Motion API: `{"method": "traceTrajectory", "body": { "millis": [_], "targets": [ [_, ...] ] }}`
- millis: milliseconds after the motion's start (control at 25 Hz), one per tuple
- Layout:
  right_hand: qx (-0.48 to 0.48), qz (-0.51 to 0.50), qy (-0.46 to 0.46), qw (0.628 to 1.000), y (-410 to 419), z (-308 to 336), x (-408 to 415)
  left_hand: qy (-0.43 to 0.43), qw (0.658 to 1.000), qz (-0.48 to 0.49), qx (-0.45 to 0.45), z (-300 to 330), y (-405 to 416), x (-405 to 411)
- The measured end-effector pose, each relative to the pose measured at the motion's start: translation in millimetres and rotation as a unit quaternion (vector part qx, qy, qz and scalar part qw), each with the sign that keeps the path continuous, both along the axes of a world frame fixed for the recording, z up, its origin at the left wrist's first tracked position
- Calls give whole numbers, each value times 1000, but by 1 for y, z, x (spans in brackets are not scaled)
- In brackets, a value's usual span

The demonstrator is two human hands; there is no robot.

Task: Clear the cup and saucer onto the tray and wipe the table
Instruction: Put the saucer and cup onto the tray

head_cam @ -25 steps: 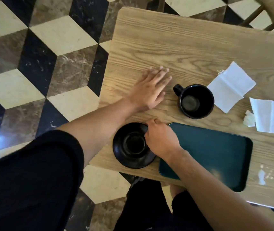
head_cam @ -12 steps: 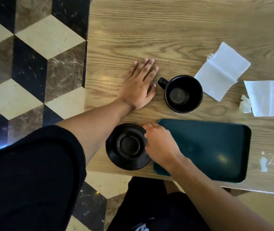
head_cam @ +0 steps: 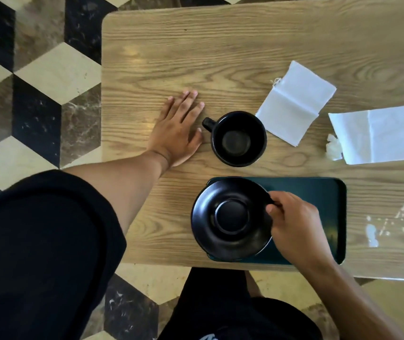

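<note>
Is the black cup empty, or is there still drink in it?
Nearly empty: the cup stands upright on the table, and its bare bottom shows only a dull film, no pooled liquid.

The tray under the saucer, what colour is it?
Dark green, seen in the head view: the tray.

My right hand and the saucer it holds cover the tray's left part. The surface runs out past the right edge. My fingertips under the saucer's rim are hidden.
</note>
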State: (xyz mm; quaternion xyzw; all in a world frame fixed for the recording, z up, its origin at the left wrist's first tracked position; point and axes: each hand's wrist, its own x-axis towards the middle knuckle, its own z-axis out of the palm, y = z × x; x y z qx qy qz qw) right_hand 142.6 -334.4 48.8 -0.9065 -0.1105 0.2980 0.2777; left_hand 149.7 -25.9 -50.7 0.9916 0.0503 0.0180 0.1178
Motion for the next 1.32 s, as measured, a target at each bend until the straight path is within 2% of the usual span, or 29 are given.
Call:
{"method": "traceTrajectory", "body": {
  "millis": [200,600,1320],
  "targets": [
    [-32,-8,0,999,-22,-15,4,11,1000,-7,6,-3,1,3],
    [-37,4,7,999,-22,-26,-2,-8,1000,-7,-6,-8,2,1],
    [-1,-16,50,999,-35,-29,-27,-6,1000,-2,-4,-18,5,0]
  ]
}}
